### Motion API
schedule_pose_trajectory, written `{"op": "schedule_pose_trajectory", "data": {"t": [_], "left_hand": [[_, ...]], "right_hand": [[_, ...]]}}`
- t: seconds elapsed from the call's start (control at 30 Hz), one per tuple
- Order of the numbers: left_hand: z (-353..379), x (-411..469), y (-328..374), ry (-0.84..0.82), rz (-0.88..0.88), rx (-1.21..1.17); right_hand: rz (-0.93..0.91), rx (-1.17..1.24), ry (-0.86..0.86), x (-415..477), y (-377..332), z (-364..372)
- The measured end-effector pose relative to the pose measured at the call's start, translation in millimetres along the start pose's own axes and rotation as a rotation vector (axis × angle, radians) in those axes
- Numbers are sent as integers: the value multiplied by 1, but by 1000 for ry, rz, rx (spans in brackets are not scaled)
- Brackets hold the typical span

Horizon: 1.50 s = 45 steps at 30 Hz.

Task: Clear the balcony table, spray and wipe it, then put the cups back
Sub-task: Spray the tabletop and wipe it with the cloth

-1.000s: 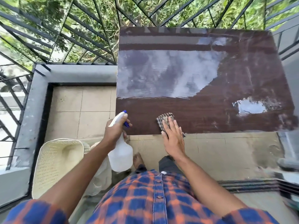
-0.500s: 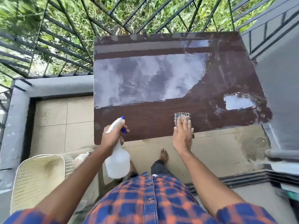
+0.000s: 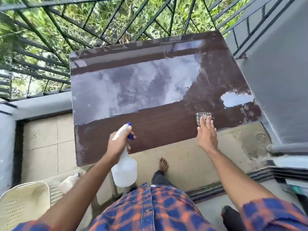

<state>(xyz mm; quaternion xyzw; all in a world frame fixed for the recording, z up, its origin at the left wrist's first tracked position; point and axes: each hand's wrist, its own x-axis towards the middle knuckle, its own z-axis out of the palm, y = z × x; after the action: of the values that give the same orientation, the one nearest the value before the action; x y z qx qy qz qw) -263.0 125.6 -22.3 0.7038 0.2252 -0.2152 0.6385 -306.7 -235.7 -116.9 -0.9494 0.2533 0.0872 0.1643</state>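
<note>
The cloth (image 3: pixel 202 116) is pressed under the flat right hand (image 3: pixel 206 136); the bottle (image 3: pixel 124 170) is gripped by the left hand (image 3: pixel 118 144). The wet patch (image 3: pixel 236 99) should be wiped with long, firm pushes.

The glossy dark brown wood-grain rectangular table (image 3: pixel 166 129) carries pale blue-white reflections across its far part. The small woven cloth (image 3: pixel 202 116) is checked in grey and cream. The translucent white plastic spray bottle (image 3: pixel 124 170) has a blue nozzle tip and trigger. The buttoned shirt (image 3: pixel 150 210) is plaid in blue and orange. The square floor tiles (image 3: pixel 41 139) are beige, and the perforated plastic chair (image 3: pixel 25 202) is cream.
</note>
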Motion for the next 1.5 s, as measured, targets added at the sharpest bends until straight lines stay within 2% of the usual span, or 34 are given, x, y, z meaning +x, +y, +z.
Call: {"op": "schedule_pose_trajectory", "data": {"t": [0.17,0.33,0.47,0.53,0.63,0.77,0.93,1.13,1.37,1.5], "left_hand": [[18,3,3,-12,-14,43],[42,5,6,-18,-7,64],[55,11,16,-27,-9,97],[62,15,22,-31,-5,109],[68,19,29,-38,5,110],[74,23,35,-32,18,107],[82,30,39,-38,14,105],[87,33,44,-33,15,128],[81,26,48,-7,39,178],[70,19,47,39,46,146]], "right_hand": [[79,31,42,-3,-27,14],[-163,70,34,-37,-78,42],[-277,24,-1,-24,-55,39],[-199,17,41,-7,-26,32],[16,37,108,29,21,10],[57,-14,79,63,69,-18],[138,20,132,51,31,-12],[-156,54,93,12,-46,22],[-273,67,157,24,-31,18],[-204,251,148,28,-38,4]]}}
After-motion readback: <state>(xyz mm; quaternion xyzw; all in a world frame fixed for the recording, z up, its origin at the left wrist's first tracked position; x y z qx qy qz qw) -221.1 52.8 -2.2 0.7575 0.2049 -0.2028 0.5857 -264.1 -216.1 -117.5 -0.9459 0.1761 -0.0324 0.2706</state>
